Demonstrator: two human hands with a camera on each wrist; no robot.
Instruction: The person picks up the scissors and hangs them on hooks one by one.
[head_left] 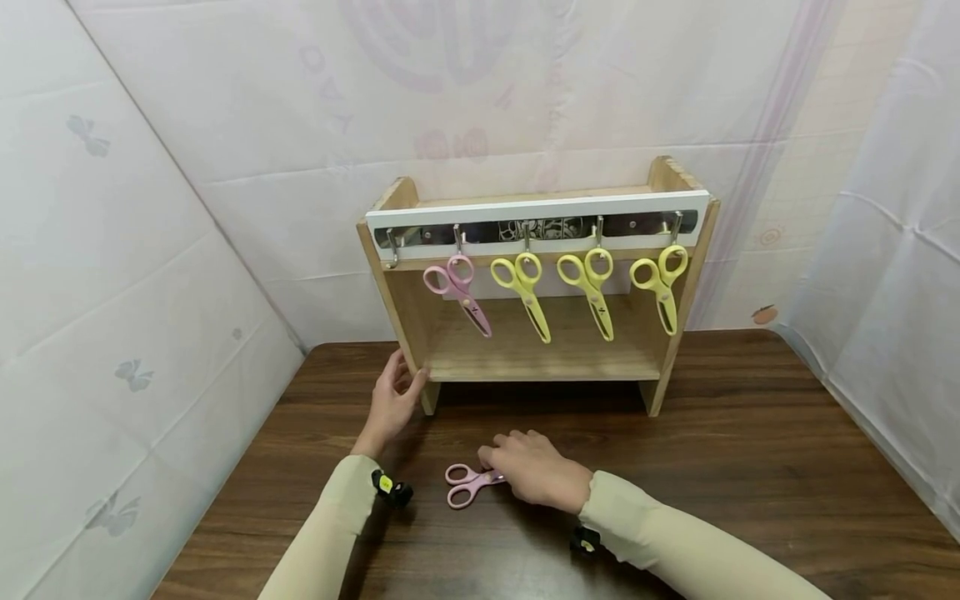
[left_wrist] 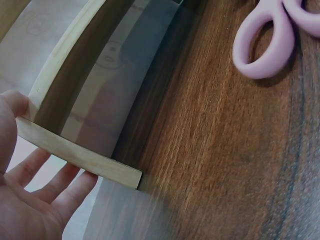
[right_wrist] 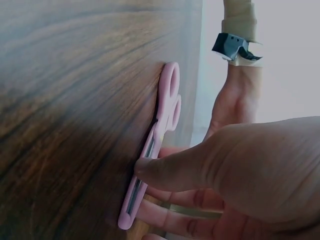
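Observation:
My left hand (head_left: 393, 402) grips the left side panel of a small wooden shelf (head_left: 540, 374). In the left wrist view its thumb lies on the inner side and its fingers (left_wrist: 75, 195) on the outer side of the panel. Pink scissors (head_left: 462, 486) lie on the table before the shelf. My right hand (head_left: 536, 471) pinches them by the blade end, thumb on the blades in the right wrist view, handles toward the left. Another pair of pink scissors (head_left: 459, 287) and three yellow scissors (head_left: 521, 287) hang from the shelf's hooks.
A white rail (head_left: 540, 204) with several metal hooks runs along the shelf's upper front. The leftmost hook (head_left: 392, 250) has nothing on it. The shelf stands on a dark wooden table (head_left: 750, 467), with pale patterned cloth (head_left: 262, 167) behind and at both sides.

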